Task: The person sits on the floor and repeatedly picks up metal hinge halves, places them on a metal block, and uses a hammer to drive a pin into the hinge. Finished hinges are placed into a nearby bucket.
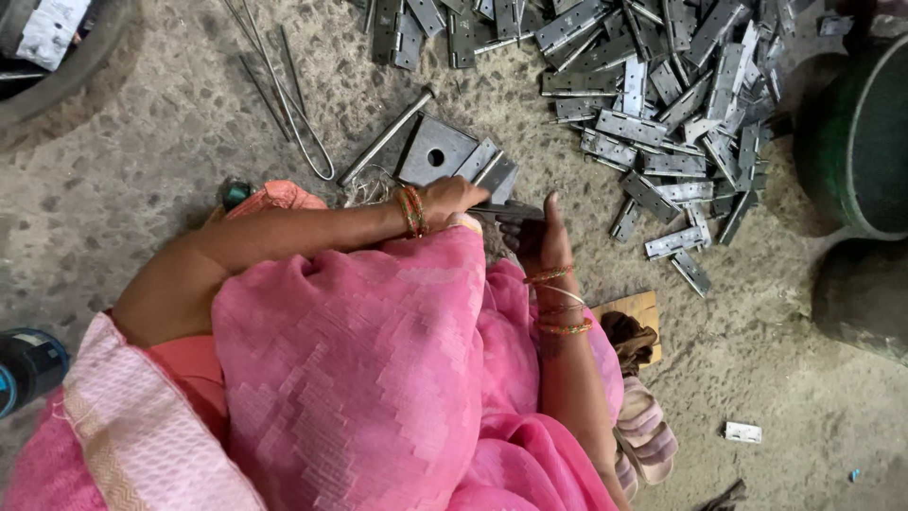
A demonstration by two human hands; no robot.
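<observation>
My left hand (456, 196), with red and gold bangles at the wrist, reaches across my pink sari and grips one end of a flat grey metal hinge (511, 211). From below, my right hand (539, 241) meets the same hinge, fingers curled at its other end. Just beyond the hands, a square metal block with a round hole (435, 154) lies on the concrete floor, a steel rod (386, 138) beside it. A big heap of loose grey hinges (662, 85) covers the floor to the upper right.
Thin bent wire rods (288, 99) lie at the upper left. A green drum (865, 142) stands at the right edge. A small wooden block (636, 310) and my sandalled foot (645, 431) are near my right elbow. A dark blue object (26, 367) sits at the left edge.
</observation>
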